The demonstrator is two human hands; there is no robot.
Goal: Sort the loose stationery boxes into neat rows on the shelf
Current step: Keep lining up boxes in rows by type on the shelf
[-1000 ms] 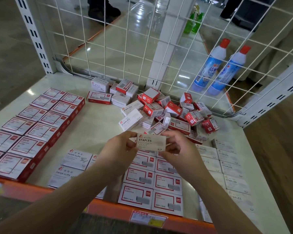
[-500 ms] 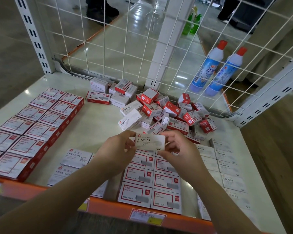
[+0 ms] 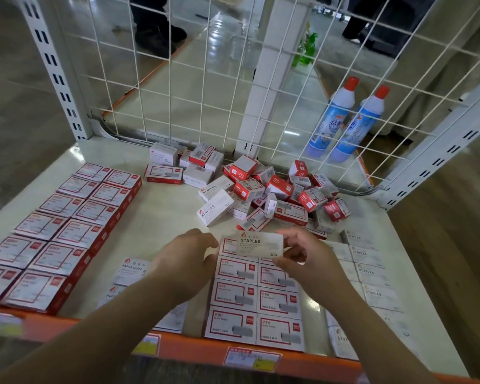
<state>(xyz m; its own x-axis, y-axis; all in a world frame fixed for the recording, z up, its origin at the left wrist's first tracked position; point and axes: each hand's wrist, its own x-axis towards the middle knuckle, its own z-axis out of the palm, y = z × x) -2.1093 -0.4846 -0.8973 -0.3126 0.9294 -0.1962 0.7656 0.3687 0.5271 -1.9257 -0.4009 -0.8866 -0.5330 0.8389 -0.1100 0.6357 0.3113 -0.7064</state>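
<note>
A white box marked STAPLES (image 3: 259,244) hangs above the middle rows, gripped by my right hand (image 3: 302,254) at its right end. My left hand (image 3: 189,256) is just off its left end, fingers curled and apart from the box. A loose pile of red and white boxes (image 3: 263,189) lies at the back of the shelf (image 3: 166,206). Sorted rows lie flat: red-edged boxes (image 3: 58,231) at left, paper clip boxes (image 3: 130,270) under my left arm, red-framed staple boxes (image 3: 257,303) in the middle, white staple boxes (image 3: 369,273) at right.
A white wire grid (image 3: 205,79) walls off the back of the shelf. Two blue bottles with red caps (image 3: 347,120) stand behind it at right. An orange front rail (image 3: 194,349) carries price labels. Someone's dark shoes (image 3: 155,31) show beyond the grid.
The staples box has shifted a little to the right with my right hand. My left hand has come off its left end; earlier both hands held it.
</note>
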